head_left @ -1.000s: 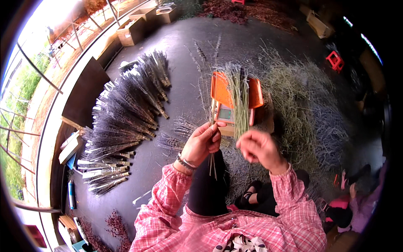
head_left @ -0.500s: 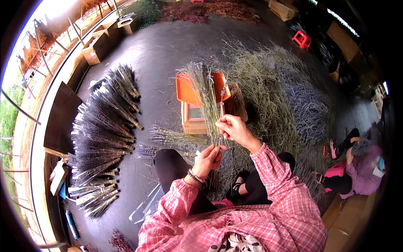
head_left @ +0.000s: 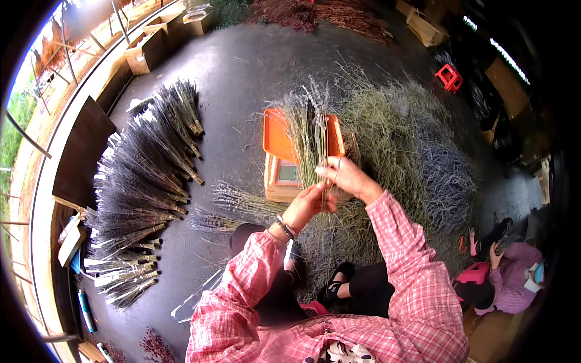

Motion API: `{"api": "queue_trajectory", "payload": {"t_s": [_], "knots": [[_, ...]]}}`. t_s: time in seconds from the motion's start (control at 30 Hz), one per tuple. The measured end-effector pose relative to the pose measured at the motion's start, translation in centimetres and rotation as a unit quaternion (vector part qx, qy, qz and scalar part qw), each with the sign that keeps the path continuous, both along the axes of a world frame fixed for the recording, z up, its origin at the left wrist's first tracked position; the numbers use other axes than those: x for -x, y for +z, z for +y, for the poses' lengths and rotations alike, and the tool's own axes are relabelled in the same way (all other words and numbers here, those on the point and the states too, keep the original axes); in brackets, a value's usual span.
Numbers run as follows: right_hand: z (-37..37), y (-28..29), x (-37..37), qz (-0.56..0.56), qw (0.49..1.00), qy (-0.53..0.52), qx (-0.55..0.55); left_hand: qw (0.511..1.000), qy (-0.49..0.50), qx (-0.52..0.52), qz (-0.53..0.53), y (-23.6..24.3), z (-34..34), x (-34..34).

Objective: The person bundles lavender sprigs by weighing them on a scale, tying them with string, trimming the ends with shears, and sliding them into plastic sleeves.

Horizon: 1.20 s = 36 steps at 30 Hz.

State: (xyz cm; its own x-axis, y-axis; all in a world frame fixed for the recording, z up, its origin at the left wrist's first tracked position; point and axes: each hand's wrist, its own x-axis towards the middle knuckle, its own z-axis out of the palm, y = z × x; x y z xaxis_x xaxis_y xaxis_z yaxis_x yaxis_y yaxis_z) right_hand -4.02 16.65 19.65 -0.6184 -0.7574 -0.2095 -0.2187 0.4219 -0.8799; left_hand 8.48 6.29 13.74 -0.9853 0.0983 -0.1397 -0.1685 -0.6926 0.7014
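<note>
A bunch of dried lavender [head_left: 308, 136] stands upright in front of me, its flower heads pointing away. My left hand [head_left: 305, 207] is closed round the lower stems. Just above and to its right, my right hand [head_left: 348, 177] pinches stems at the bunch's right edge. Behind the bunch is a scale [head_left: 287, 173] with a small display and an orange tray [head_left: 276, 134], which the flowers partly cover. Loose lavender stalks [head_left: 251, 202] lie on the floor to the left of my hands.
Several wrapped lavender bundles [head_left: 145, 163] lie in a curved row at left. A large heap of loose stalks [head_left: 387, 139] spreads at right. Clear plastic sleeves [head_left: 196, 296] are near my left knee. A co-worker [head_left: 514, 272] sits at far right; a red stool [head_left: 449, 78] stands beyond.
My left hand has moved up and right, closer to my right hand. The bunch is more upright and its heads are spread wider. The head view has shifted slightly.
</note>
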Motion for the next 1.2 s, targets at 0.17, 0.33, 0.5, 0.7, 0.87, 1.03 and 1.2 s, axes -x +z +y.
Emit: {"api": "queue_trajectory", "payload": {"t_s": [0.17, 0.33, 0.5, 0.7, 0.87, 1.03, 1.2], "knots": [[-3.5, -0.9, 7.8, 0.006, 0.997, 0.006, -0.080, 0.965, 0.243, 0.086, -0.053, -2.0, -1.8, 2.0], [-6.3, -5.7, 12.5, 0.014, 0.988, 0.026, -0.154, 0.918, 0.382, 0.029, -0.100, -2.2, -4.3, 2.5], [-6.7, -8.1, 12.7, 0.042, 0.982, -0.014, -0.183, 0.911, 0.398, -0.023, -0.109, -1.7, -5.7, 2.2], [-3.7, -7.0, 10.1, 0.050, 0.987, -0.154, 0.001, 0.856, 0.500, -0.049, -0.122, -2.0, -7.2, 1.6], [0.9, -9.4, 7.0, 0.026, 0.978, -0.205, -0.024, 0.816, 0.553, -0.039, -0.161, -2.8, -7.5, 1.5], [1.7, -10.5, 5.1, -0.094, 0.979, -0.179, -0.011, 0.823, 0.534, 0.019, -0.192, -4.6, -6.8, 2.9], [1.1, -10.8, 5.8, -0.195, 0.972, -0.125, -0.023, 0.849, 0.423, 0.224, -0.225, -6.4, -3.2, 5.9]]}}
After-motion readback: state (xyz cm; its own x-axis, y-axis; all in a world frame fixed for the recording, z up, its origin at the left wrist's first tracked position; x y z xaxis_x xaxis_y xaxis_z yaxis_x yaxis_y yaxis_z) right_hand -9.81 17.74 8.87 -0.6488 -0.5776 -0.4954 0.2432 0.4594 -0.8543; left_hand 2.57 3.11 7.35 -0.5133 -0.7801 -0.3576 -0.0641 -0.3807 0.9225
